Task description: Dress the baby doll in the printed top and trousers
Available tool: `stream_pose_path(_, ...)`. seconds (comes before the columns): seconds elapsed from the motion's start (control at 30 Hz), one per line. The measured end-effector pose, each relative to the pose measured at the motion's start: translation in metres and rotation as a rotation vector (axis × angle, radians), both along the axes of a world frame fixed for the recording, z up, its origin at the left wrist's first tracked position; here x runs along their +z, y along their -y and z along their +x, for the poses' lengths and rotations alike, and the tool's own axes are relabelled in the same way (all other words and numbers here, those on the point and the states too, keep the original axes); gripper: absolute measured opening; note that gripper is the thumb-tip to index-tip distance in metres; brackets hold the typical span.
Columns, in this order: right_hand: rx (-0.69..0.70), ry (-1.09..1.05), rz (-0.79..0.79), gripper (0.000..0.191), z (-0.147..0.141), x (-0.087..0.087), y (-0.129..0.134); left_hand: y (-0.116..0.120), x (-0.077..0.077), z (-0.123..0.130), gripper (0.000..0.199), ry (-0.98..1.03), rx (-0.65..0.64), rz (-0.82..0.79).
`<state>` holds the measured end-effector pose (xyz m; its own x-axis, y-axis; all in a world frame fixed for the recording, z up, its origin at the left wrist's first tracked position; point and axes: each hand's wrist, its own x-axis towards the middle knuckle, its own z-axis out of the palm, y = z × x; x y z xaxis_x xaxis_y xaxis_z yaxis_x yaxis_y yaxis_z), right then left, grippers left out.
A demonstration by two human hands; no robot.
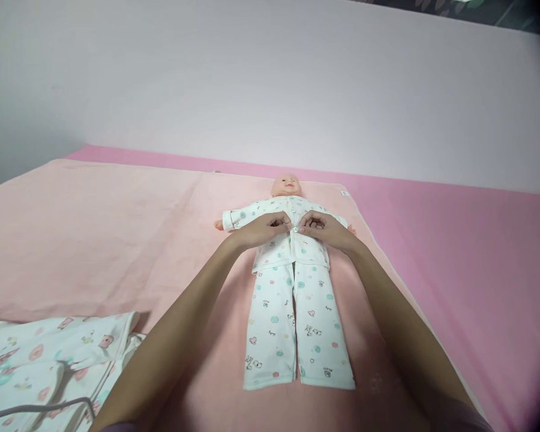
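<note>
A baby doll [287, 185] lies on its back on a pink blanket, its head toward the wall. It wears a white printed jacket [274, 257] with a buttoned front and matching trousers [274, 324]. My left hand [270, 229] pinches the jacket's front edge at chest height. From the other side, my right hand [324, 229] closes its fingers on the front edge beside a button [296, 230]. The fingertips of both hands nearly meet there. The doll's hand shows past the left cuff.
Folded white printed cloths [49, 354] lie at the lower left, with a grey cord [40, 408] across them. The pink blanket [117, 240] covers a brighter pink surface [468, 258]. A pale wall [270, 90] rises behind.
</note>
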<state>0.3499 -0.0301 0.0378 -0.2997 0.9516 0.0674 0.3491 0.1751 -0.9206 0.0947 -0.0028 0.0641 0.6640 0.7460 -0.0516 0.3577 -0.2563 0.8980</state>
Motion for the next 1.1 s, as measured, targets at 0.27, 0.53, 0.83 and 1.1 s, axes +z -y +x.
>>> stream_pose_path(0.27,-0.076,-0.002,-0.021,0.037,-0.007,-0.005,0.000,0.000,-0.001,0.000,0.029,0.003,0.016,-0.023)
stream_pose_path(0.53,-0.090,0.022,-0.011,0.035,-0.010,-0.009,-0.002,-0.002,-0.003,0.001,0.025,0.017,0.010,-0.023)
stream_pose_path(0.83,-0.136,0.134,0.078,0.034,-0.008,0.012,-0.002,-0.006,0.012,-0.002,0.027,-0.048,0.109,0.010)
stream_pose_path(1.1,-0.230,0.250,0.085,0.032,-0.020,0.009,-0.034,-0.029,0.009,0.023,0.036,-0.091,0.319,0.056)
